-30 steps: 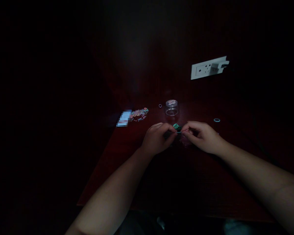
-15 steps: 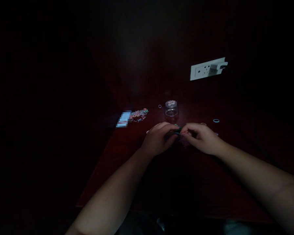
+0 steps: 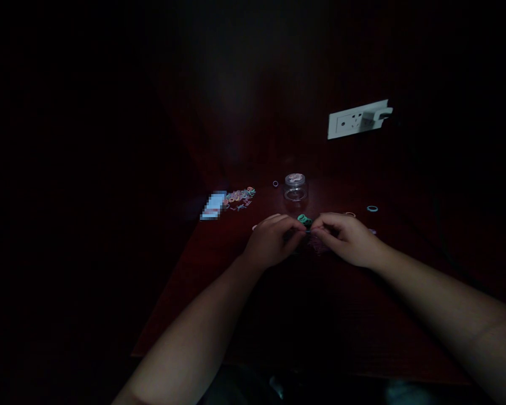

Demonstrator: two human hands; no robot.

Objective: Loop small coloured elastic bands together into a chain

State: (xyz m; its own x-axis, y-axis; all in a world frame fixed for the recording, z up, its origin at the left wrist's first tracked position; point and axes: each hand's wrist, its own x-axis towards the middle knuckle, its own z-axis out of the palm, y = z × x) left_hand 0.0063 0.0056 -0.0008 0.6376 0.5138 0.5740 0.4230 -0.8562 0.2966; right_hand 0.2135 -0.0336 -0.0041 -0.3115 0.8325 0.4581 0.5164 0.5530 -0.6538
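Note:
My left hand [image 3: 273, 241] and my right hand [image 3: 349, 239] meet above the table, thumb and forefinger of each pinched. Between the fingertips stretches a small bluish elastic band [image 3: 308, 230], held from both sides. Just behind it lie green elastic bands [image 3: 302, 219], partly covered by the fingers. A dim pile of purple bands [image 3: 318, 245] sits under my right fingertips. Beyond the hands stands a clear jar [image 3: 296, 193] with its lid on.
A heap of mixed coloured bands [image 3: 239, 196] lies at the left beside a bright blurred-out rectangle [image 3: 213, 205]. Single bands are scattered around, including a blue one [image 3: 372, 208] at the right. A wall socket [image 3: 356, 120] holds a white plug. The dark red table [image 3: 185, 292] has its edge at left.
My left thumb and forefinger have closed from a gap into a pinch on the bluish band. The green bands behind show more fully. My right hand has hardly moved.

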